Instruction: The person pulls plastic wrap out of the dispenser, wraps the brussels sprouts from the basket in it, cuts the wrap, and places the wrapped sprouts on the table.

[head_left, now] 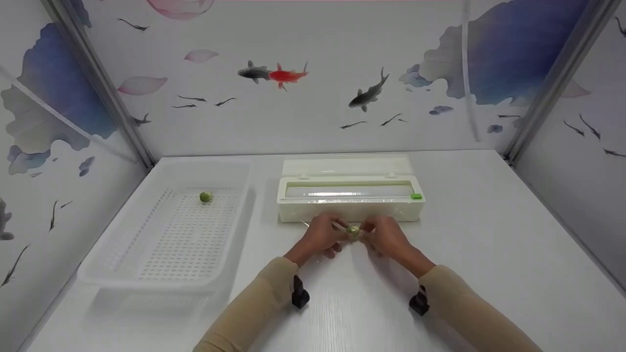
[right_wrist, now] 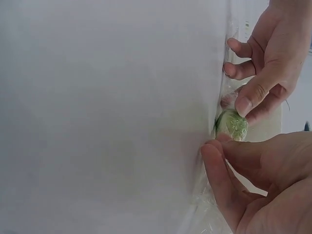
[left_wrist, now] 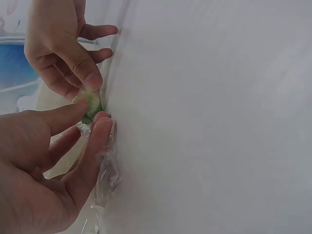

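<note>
Between my two hands, low over the table, is a small green Brussels sprout [head_left: 353,231] in clear cling film. My left hand [head_left: 323,234] pinches its left side with thumb and fingertips. From the other side my right hand [head_left: 386,237] pinches the film-covered sprout [right_wrist: 233,124], thumb against fingers. Loose, crumpled cling film [left_wrist: 108,173] trails out beside my left fingers in the left wrist view. Right behind both hands stands a white cling film box [head_left: 349,211] with its lid [head_left: 347,167] raised, showing the roll [head_left: 349,190] inside.
On the left is a large white perforated plastic basket [head_left: 230,264], with one green sprout [head_left: 205,196] near its far end. A small green slider [head_left: 416,196] sits at the box's right front edge. Printed panels [head_left: 313,122] wall the white table [head_left: 499,234] at the back and sides.
</note>
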`<state>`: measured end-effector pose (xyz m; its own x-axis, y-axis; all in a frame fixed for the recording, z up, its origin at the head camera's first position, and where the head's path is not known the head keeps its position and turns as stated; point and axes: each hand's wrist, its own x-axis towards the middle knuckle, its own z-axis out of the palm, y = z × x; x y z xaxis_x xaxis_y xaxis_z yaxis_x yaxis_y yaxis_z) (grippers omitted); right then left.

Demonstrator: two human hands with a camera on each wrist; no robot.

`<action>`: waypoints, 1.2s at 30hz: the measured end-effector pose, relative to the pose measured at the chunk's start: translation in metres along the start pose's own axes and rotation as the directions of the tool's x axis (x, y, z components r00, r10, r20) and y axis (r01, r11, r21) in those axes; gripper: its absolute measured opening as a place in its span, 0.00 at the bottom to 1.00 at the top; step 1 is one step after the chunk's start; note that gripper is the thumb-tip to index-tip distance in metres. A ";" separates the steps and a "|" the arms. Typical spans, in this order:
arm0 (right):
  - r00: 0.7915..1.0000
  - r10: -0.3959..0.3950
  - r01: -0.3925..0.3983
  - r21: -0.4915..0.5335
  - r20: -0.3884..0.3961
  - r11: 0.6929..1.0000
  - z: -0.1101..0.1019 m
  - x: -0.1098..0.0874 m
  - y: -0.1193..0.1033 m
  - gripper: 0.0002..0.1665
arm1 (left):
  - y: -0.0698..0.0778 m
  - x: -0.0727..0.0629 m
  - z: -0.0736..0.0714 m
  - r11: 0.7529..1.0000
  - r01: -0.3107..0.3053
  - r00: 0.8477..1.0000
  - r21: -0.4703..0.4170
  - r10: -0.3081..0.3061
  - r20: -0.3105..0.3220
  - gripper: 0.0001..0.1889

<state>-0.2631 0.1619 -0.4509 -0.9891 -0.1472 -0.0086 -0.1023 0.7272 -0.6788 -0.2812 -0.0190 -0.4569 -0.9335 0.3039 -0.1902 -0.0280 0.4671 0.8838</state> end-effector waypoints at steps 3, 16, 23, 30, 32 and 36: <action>1.000 -0.011 0.011 -0.005 -0.017 1.000 0.000 0.001 0.000 0.04 | 0.000 0.001 0.000 1.000 -0.018 1.000 0.016 0.018 -0.021 0.08; 0.998 0.019 -0.028 -0.145 -0.059 0.989 -0.002 0.003 -0.002 0.07 | 0.001 0.004 -0.003 0.991 -0.069 0.995 0.118 0.076 -0.063 0.07; 0.998 -0.012 -0.001 -0.181 -0.070 0.984 -0.002 0.001 -0.004 0.06 | 0.002 0.007 0.000 0.990 -0.057 0.996 0.131 0.065 -0.057 0.09; 0.996 -0.017 0.002 -0.174 -0.085 0.985 -0.002 0.005 -0.002 0.06 | 0.000 0.008 0.000 0.987 -0.080 0.993 0.142 0.091 -0.075 0.10; 0.996 -0.001 -0.012 -0.155 -0.085 0.988 -0.002 0.007 -0.002 0.06 | -0.001 0.009 0.000 0.985 -0.086 0.992 0.150 0.098 -0.078 0.11; 0.997 0.011 -0.020 -0.125 -0.075 0.992 -0.003 0.009 0.000 0.06 | -0.002 0.011 0.001 0.983 -0.089 0.991 0.161 0.104 -0.088 0.10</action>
<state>-0.2726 0.1621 -0.4487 -0.9953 -0.0882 0.0392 -0.0945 0.8079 -0.5817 -0.2908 -0.0156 -0.4606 -0.9591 0.2770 -0.0588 0.1134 0.5659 0.8166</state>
